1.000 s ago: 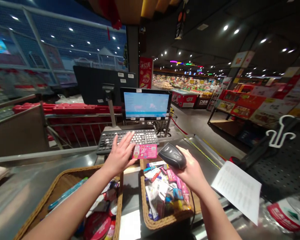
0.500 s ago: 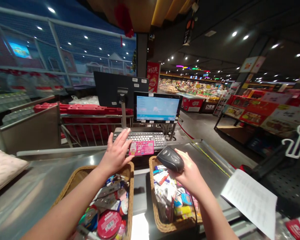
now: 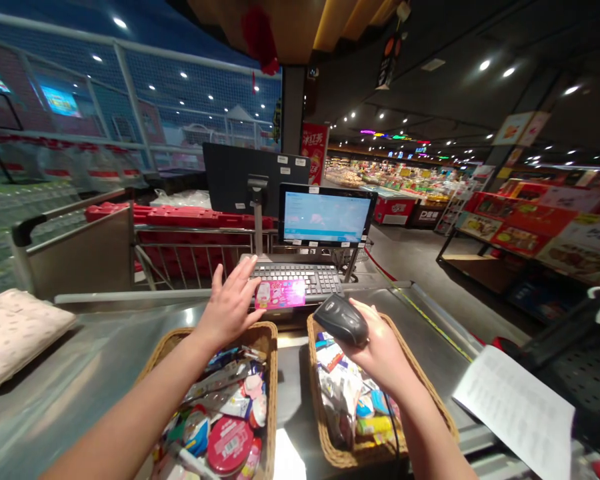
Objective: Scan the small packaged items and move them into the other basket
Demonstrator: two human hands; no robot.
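Note:
My left hand (image 3: pixel 230 303) holds a flat pink packet (image 3: pixel 280 295) by its left end, between thumb and fingers. Its other fingers stretch up toward the left end of a black keyboard (image 3: pixel 325 279). The packet hangs in front of the keyboard's lower edge, printed side facing me. In my right hand (image 3: pixel 377 347) is a black barcode scanner (image 3: pixel 341 320), its head pointing left toward the packet. The scanner's cord runs down over a wicker basket (image 3: pixel 337 457) of small packaged goods. Another wicker basket (image 3: pixel 273 400), with a round red tub (image 3: pixel 230 443) among its goods, lies below my left forearm.
A lit screen (image 3: pixel 327 217) stands behind the keyboard, beside the back of another monitor (image 3: pixel 245 177). On the metal counter (image 3: pixel 100 373) lie a pale pouch (image 3: pixel 20 337) at left and a printed sheet (image 3: pixel 520 407) at right. A metal cart (image 3: pixel 195 253) stands beyond.
The view has turned slightly left, so the counter, baskets and screens sit further right. Both hands still hold the packet and scanner; the packet's right part looks brighter.

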